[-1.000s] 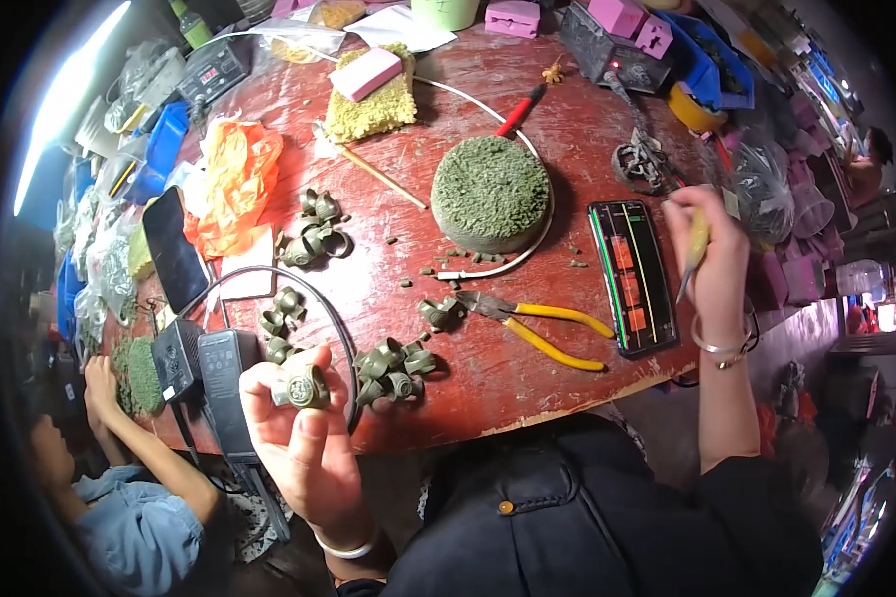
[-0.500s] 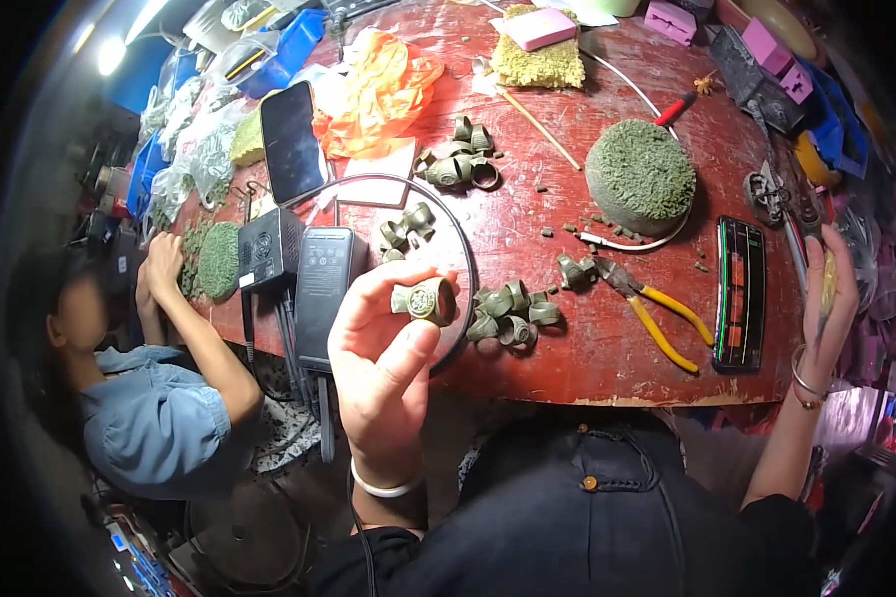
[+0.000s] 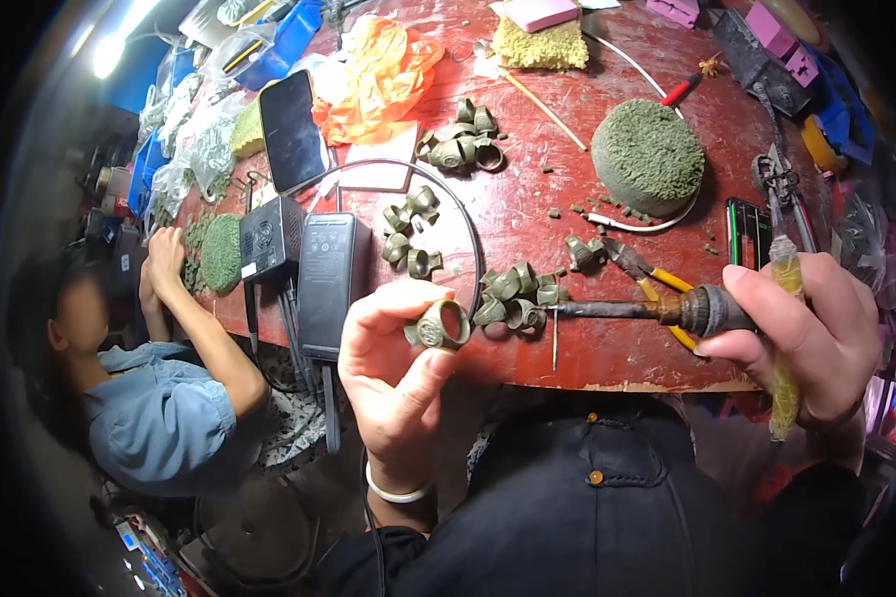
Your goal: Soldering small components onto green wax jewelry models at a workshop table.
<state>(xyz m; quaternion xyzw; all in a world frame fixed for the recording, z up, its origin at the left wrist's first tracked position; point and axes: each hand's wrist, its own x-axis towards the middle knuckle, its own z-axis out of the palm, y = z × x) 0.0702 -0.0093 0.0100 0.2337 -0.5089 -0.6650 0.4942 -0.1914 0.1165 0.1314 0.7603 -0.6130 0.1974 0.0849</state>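
A dark green ring (image 3: pixel 442 324) with a raised round face is pinched between the thumb and forefinger of my left hand (image 3: pixel 393 373), held above the table's near edge. My right hand (image 3: pixel 816 333) grips a soldering iron (image 3: pixel 707 310) whose dark rod points left, its thin bent tip apart from the held ring. A slim tool wrapped in yellow (image 3: pixel 785 284) also sits between the right fingers. Behind the iron's tip lies a cluster of similar green rings (image 3: pixel 513 287). Yellow-handled pliers (image 3: pixel 667 279) lie partly hidden behind the iron.
More green rings (image 3: pixel 463 144) lie farther back. A round green textured block (image 3: pixel 649 159) stands at right, near a phone (image 3: pixel 747 234). Two black boxes (image 3: pixel 334 279) with a looping cable stand at left. Beyond them, a co-worker (image 3: pixel 164 398) sits with hands on the table.
My right hand has come in from the far right, bringing the soldering iron and yellow-wrapped tool over the table. The ring in my left hand has turned, showing its opening more.
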